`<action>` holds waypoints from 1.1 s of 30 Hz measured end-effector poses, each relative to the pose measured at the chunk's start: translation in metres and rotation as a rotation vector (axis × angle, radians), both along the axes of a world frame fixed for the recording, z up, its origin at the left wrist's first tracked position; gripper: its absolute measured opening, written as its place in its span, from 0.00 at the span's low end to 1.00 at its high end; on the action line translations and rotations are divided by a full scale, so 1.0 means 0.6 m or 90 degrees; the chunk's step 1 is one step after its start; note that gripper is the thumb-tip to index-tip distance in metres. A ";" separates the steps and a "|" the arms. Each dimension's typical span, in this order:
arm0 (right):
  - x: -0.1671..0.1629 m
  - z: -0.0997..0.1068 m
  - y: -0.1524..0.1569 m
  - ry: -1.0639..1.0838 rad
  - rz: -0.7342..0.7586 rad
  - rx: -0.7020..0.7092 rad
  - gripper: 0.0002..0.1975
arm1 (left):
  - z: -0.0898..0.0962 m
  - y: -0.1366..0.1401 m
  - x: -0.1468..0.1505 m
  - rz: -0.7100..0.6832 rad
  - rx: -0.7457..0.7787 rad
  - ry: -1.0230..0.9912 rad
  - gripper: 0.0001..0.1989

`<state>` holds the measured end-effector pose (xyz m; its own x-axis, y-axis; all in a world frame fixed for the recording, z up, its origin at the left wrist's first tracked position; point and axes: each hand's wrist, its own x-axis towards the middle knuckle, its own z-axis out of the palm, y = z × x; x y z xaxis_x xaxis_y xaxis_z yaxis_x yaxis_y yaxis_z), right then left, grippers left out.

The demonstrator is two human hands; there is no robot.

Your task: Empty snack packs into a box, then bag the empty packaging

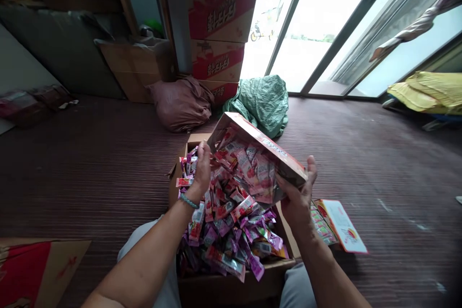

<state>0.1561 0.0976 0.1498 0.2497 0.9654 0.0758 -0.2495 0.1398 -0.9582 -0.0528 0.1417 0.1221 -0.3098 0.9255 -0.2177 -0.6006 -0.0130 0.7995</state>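
Both hands hold a small red and white carton (pixel 269 147) tipped on its side over a large brown cardboard box (pixel 231 284) between my knees. My left hand (pixel 202 168) grips the carton's left edge; a turquoise bracelet is on that wrist. My right hand (pixel 299 197) grips its lower right corner. Pink and red snack packets (pixel 249 168) spill from the carton's open mouth onto a heap of pink, red and purple packets (pixel 234 236) filling the box.
Another open small carton (pixel 339 226) lies on the floor at the right. Stacked red-printed cartons (pixel 216 24), a pink sack (pixel 182 103) and a green sack (pixel 262 101) stand ahead. A flattened box (pixel 32 269) lies lower left. Glass doors are behind.
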 end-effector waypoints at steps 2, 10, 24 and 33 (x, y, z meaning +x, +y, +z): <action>0.016 0.002 0.005 -0.009 0.054 0.006 0.59 | 0.007 0.011 -0.021 -0.019 0.046 0.012 0.32; 0.048 -0.027 0.036 0.107 0.030 0.034 0.48 | 0.023 -0.013 -0.019 -0.196 0.116 0.006 0.29; 0.063 0.001 0.044 0.179 0.016 0.055 0.38 | 0.024 -0.023 -0.018 -0.285 0.216 -0.037 0.34; 0.053 0.002 0.036 0.110 0.030 0.109 0.44 | 0.027 -0.025 -0.016 -0.238 0.209 0.001 0.31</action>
<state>0.1877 0.1192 0.1510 0.2286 0.9529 0.1991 -0.4181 0.2808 -0.8639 -0.0621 0.1268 0.1383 0.0557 0.9930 0.1039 -0.6104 -0.0485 0.7906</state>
